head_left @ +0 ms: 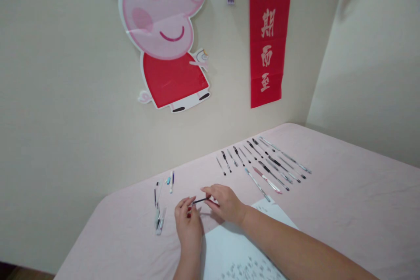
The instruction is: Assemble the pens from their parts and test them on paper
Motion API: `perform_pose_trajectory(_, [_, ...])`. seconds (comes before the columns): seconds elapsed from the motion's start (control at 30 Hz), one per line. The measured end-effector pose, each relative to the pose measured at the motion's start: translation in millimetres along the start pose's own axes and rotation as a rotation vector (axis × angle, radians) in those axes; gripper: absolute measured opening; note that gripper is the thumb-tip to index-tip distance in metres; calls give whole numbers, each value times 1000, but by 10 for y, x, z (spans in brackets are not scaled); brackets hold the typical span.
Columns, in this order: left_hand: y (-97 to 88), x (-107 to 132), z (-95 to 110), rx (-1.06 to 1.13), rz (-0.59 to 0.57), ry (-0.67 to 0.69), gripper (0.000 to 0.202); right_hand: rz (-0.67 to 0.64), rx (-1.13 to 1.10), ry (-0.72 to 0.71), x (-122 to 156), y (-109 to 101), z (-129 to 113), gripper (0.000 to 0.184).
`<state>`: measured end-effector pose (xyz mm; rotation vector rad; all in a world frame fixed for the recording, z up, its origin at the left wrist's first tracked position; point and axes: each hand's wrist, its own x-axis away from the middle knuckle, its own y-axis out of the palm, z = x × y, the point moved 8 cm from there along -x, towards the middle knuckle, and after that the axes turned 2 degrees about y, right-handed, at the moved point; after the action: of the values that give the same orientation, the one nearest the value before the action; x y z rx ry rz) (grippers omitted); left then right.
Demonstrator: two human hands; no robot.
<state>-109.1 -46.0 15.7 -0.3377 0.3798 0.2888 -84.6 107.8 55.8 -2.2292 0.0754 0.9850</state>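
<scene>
A thin black pen refill (201, 200) spans the gap between my two hands, above the near edge of the pink cloth. My left hand (188, 218) pinches its left end with thumb and fingertips. The other end sits between the thumb and forefinger of my right hand (226, 203). Fingers hide both ends, so I cannot tell what is at the tips. Below my right forearm lies a white sheet of paper (216, 249) with rows of small dark handwriting.
Several pens and refills (262, 157) lie in slanted rows at the back right. A pink-and-white pen (267, 179) and a light blue pen (257, 184) lie nearer. Pen parts and caps (159, 221) are left of my hands. Behind the pink-covered table (344, 192) rises a wall.
</scene>
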Motion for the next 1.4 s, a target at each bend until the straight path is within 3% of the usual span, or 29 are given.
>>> perform_pose_trajectory(0.17, [-9,2,27,26,6,16,24,-29,6,75,-8,-2,67,56])
perform_pose_trajectory(0.43, [-4,9,51,30,-9,-17,26,-246,248,157,-13,123,168,10])
perform_pose_trajectory(0.97, [52,1,71,42,-67,34,30,-352,357,167,-24,220,208,8])
perform_pose_trajectory(1.17, [49,2,122,47,-58,50,29,-289,249,199,-12,207,239,12])
perform_pose_trajectory(1.4, [19,28,103,25,-48,-20,32,-20,-113,412,4,100,433,20])
